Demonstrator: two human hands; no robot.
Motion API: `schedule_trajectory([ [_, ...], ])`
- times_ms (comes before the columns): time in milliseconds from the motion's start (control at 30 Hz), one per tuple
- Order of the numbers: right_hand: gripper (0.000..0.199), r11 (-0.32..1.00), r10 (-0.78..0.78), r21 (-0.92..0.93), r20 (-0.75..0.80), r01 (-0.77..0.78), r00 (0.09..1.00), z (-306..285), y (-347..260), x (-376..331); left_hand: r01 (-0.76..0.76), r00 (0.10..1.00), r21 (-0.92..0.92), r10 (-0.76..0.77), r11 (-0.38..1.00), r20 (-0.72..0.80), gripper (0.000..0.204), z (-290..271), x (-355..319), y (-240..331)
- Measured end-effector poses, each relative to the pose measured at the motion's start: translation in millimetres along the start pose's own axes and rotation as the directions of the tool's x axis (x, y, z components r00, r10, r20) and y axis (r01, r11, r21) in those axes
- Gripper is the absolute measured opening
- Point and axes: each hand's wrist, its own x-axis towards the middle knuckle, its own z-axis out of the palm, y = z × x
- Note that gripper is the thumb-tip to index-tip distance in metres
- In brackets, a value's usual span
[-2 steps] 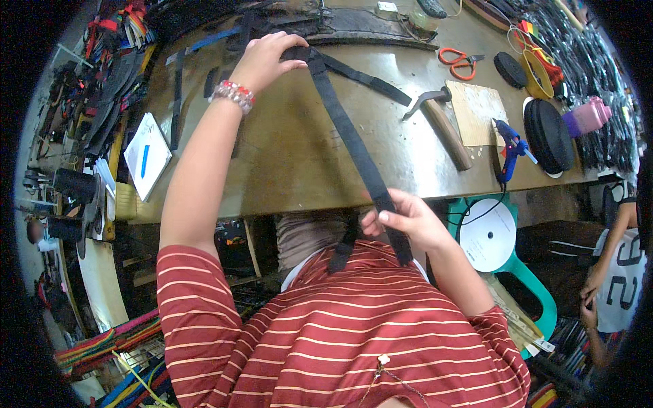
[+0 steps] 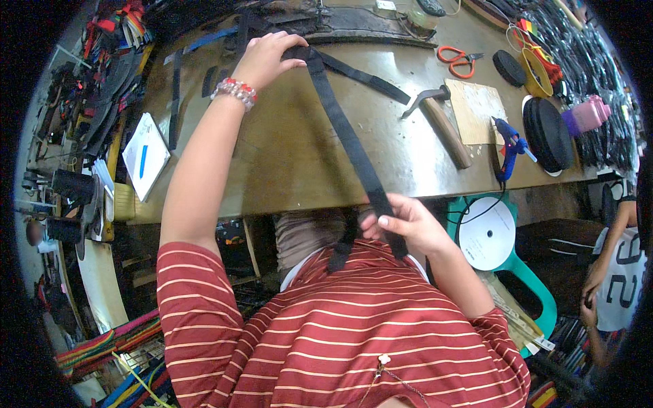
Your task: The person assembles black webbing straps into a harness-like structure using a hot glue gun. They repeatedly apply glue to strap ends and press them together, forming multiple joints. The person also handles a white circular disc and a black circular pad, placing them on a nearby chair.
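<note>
A long black webbing strap [image 2: 343,132] stretches slantwise between my two hands, over the front of the brown table. My left hand [image 2: 275,54], with a beaded bracelet on the wrist, pinches its upper end over the far part of the table. From there another length of black strap runs right, ending beside the hammer [image 2: 445,132]. Near the table's front edge my right hand [image 2: 405,223] grips the lower part between thumb and fingers. Its loose end hangs below the hand, against my striped shirt. A second black end dangles just left of it.
Right of the hammer lie orange-handled scissors [image 2: 457,61], a cardboard piece [image 2: 474,112], a blue glue gun [image 2: 510,146] and black webbing rolls [image 2: 547,136]. At left is a white notepad [image 2: 145,156] with a blue pen. A green stool [image 2: 541,299] holds a white reel [image 2: 487,232].
My right hand has shifted slightly along the lower strap, and the hanging end has swung a little left. My left hand stays in place.
</note>
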Motion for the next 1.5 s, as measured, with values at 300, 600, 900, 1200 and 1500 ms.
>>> schedule_trajectory([
  [300,0.021,0.988,0.149,0.004,-0.188,-0.151,0.971,3.5,47.1,-8.9,0.040,0.976,0.160,-0.004,0.986,-0.218,0.033,62.9,-16.9,16.6],
  [600,0.010,0.971,0.188,-0.078,-0.327,-0.224,0.926,-7.1,66.5,-12.5,0.094,0.995,-0.206,-0.100,0.974,-0.018,0.045,76.9,-58.1,60.5],
  [900,0.016,0.949,0.004,-0.294,-0.360,-0.117,0.933,-7.2,76.4,-12.9,0.111,0.986,-0.251,-0.138,0.962,-0.090,0.040,82.7,-62.8,61.3],
  [1200,0.029,0.967,-0.033,-0.243,-0.393,-0.070,0.919,-0.6,78.9,-14.4,0.155,0.972,-0.319,-0.202,0.935,-0.117,0.031,78.5,-56.5,50.4],
  [1500,0.022,0.971,-0.102,-0.238,-0.391,0.007,0.915,7.0,89.8,-22.7,0.216,0.976,-0.099,-0.218,0.971,-0.003,0.056,91.2,-55.8,60.2],
])
